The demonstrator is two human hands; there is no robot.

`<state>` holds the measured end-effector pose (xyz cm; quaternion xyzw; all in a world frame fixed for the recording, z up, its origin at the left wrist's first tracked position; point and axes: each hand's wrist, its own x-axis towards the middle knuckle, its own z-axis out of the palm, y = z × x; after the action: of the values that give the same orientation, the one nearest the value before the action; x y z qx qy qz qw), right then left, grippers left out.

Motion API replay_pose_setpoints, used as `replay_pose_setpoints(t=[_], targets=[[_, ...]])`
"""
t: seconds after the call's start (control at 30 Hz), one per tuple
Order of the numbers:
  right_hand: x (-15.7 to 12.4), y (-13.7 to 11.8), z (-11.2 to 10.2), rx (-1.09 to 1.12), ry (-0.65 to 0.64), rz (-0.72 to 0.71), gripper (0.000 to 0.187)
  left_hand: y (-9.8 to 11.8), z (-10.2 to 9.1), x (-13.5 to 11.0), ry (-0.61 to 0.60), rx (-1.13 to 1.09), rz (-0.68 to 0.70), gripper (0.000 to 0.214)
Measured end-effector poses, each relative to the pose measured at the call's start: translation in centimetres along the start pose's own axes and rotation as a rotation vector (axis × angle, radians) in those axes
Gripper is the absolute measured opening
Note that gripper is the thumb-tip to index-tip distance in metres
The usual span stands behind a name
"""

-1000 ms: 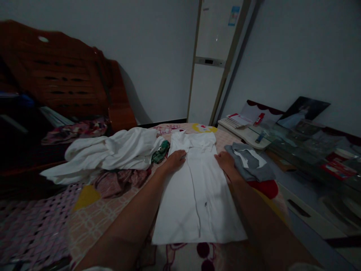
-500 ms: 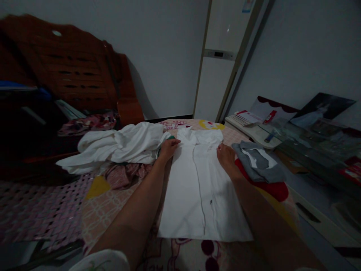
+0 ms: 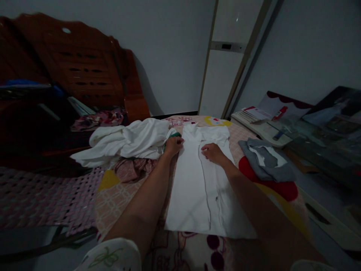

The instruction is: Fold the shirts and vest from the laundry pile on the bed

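Note:
A white shirt [image 3: 191, 184] lies folded lengthwise into a long panel on the cloth-covered table, with a seam-like line running down its middle. Its far end is bunched into a wrinkled band. My left hand [image 3: 173, 146] pinches the shirt's left edge just below that band. Over the upper middle, beside the line, my right hand [image 3: 213, 153] hovers or rests with fingers loosely bent and slightly apart; no fabric shows lifted between them. Whether its fingertips press on the shirt is hard to tell in the dim light.
A heap of white cloth [image 3: 135, 139] lies at left over a dusty-pink garment [image 3: 135, 169]. A folded grey garment [image 3: 266, 160] sits at right. Beyond are a wooden chair [image 3: 81, 64], a woven pink seat [image 3: 56, 199] and a glass-topped cabinet [image 3: 318, 139].
My right hand has left the shirt's right edge and moved inward to its middle line. My left hand stays at the left edge. The whole view has shifted slightly.

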<state>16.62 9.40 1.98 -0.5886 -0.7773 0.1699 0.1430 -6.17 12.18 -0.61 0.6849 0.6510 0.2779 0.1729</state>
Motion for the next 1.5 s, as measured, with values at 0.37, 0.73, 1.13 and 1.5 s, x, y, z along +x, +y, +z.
replay_pose_setpoints(t=[0.37,0.73,1.13,1.5], targets=[[-8.6,4.6,-2.1,-0.163,0.121,0.217,0.021,0.4,0.1,-0.3,0.003,0.072,0.005,0.037],[-9.5,5.8,0.5,-0.374,0.207,0.230,0.028,2.2,-4.5,-9.0,-0.236,0.422,0.020,0.024],[-9.8,5.4,0.2,-0.365,0.220,0.211,0.027,3.8,-6.1,-18.8,-0.463,0.366,0.095,0.045],[-10.2,5.2,0.0,-0.401,0.216,0.196,0.029,4.9,-5.1,-20.4,-0.445,0.417,0.092,0.030]])
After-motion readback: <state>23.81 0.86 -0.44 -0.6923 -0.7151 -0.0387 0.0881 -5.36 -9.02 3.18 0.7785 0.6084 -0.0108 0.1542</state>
